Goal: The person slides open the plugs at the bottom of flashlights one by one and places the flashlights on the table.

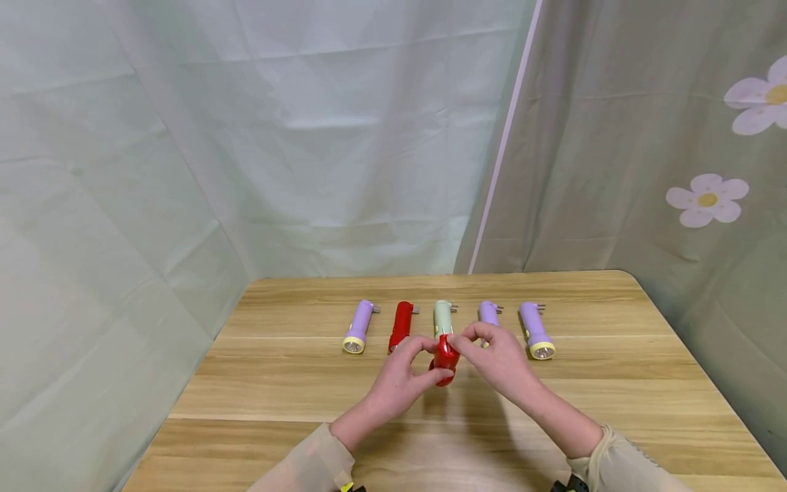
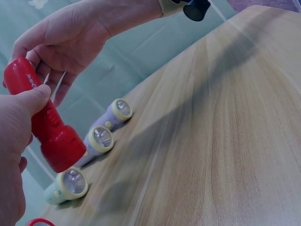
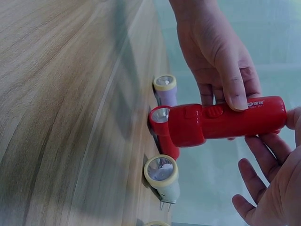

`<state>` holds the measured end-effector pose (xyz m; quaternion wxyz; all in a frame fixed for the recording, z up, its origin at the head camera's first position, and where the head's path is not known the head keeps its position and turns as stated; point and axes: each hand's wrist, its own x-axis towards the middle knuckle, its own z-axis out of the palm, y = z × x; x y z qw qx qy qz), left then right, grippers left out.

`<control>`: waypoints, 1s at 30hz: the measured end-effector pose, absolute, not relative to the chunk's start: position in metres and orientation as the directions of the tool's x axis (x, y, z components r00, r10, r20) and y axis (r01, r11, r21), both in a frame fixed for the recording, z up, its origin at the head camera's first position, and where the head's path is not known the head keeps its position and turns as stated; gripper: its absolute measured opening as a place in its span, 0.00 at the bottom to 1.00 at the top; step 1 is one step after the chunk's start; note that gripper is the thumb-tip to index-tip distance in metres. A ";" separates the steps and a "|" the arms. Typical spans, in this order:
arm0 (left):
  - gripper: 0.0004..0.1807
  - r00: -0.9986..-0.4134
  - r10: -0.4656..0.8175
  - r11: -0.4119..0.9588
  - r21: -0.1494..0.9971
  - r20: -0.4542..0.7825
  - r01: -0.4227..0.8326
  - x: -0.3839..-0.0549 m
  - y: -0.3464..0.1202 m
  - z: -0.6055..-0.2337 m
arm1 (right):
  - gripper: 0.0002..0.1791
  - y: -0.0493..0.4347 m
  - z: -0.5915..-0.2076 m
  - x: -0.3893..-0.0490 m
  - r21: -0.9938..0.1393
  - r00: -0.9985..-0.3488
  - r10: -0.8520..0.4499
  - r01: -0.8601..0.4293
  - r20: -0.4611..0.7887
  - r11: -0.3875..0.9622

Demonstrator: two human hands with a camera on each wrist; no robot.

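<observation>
Above the table, my left hand [image 1: 396, 384] holds a red flashlight [image 1: 445, 362] around its body, thumb on one side and fingers on the other. At the flashlight's tail end, the thumb and index finger of my right hand [image 1: 499, 359] pinch it, while the other fingers are spread loosely in the right wrist view. White lettering and a slide switch show on the held flashlight [image 3: 225, 122]. Behind the hands, a pale green flashlight [image 1: 443, 316] and a second red flashlight [image 1: 402, 321] lie on the table, partly covered.
Several flashlights form a row toward the back of the wooden table [image 1: 277, 389], lenses facing me. Purple ones lie at the left [image 1: 361, 320], right of centre [image 1: 488, 312] and far right [image 1: 533, 324], with plug prongs at their tails. Curtains [image 1: 344, 137] hang behind the table.
</observation>
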<state>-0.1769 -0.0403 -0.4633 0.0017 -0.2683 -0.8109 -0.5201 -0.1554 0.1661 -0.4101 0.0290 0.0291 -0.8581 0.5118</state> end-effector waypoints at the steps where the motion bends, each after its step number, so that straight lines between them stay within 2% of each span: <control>1: 0.19 -0.855 0.436 0.314 0.842 0.283 0.439 -0.177 -0.040 -0.463 | 0.15 0.166 -0.411 -0.156 -0.877 -0.996 -0.018 -0.081 0.083 0.474; 22: 0.19 -0.868 0.427 0.308 0.862 0.253 0.403 -0.178 -0.043 -0.462 | 0.14 0.165 -0.410 -0.156 -0.887 -0.998 -0.007 -0.065 0.069 0.457; 30: 0.19 -0.875 0.419 0.303 0.871 0.243 0.387 -0.179 -0.043 -0.462 | 0.20 0.165 -0.410 -0.156 -0.889 -0.998 -0.022 -0.068 0.065 0.453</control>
